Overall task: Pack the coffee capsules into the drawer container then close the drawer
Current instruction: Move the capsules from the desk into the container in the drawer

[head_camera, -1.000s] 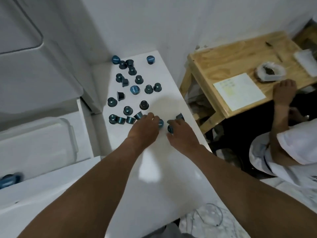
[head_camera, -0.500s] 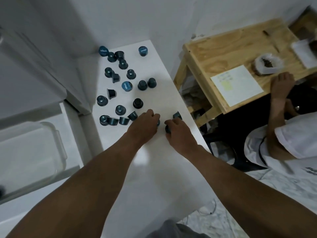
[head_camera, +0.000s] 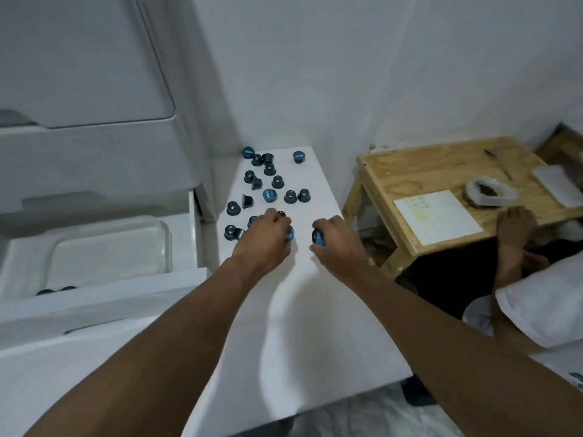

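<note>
Right hand (head_camera: pixel 336 239) is gripping a blue capsule (head_camera: pixel 318 238) over the white tabletop (head_camera: pixel 315 310); left hand (head_camera: pixel 265 239) is curling around another capsule (head_camera: pixel 289 234). Loose capsules (head_camera: pixel 271 184) are sitting scattered beyond them, and the open drawer container (head_camera: pixel 104 250) is lying off to the left.

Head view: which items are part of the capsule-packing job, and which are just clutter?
Job:
- coffee capsules scattered on the white table
- capsule in right hand
- capsule in left hand
- open drawer

Clutter:
- wooden table
- paper sheet
- second person's foot
</note>
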Motion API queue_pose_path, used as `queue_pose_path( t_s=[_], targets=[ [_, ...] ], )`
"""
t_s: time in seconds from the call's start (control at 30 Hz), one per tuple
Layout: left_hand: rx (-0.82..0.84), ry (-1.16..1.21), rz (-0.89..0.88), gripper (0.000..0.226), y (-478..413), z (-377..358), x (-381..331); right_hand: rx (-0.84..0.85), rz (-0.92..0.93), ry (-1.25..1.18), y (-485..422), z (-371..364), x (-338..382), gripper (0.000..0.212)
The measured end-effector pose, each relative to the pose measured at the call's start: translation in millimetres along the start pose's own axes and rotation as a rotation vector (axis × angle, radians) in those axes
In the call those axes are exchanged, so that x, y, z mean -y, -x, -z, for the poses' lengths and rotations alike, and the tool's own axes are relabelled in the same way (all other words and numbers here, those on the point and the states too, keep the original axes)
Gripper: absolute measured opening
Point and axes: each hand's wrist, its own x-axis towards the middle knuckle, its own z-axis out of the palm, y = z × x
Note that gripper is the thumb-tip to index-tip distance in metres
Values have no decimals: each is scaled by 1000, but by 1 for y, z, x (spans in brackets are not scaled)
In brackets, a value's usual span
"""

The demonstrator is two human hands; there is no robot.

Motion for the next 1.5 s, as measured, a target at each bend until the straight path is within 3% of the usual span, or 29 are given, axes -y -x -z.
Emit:
queue_pose_path(
  t_s=[0.2,0.63,0.83,1.07,1.5],
  targets=[
    [-256,125,124,41,105,61,-26,-14,132,-144,54,49,49,40],
    [-466,126,280,42,243,141,23,-34,376,-184,120,51,186,31],
    [-480,71,255,32,297,183,80,-87,391,-188,138,34,268,20],
    [-447,41,203,26,335,221,151,-105,345,-227,160,0,342,22],
    [-388,141,180,23,289,219,235,-81,320,-177,93,-33,388,24]
  ],
)
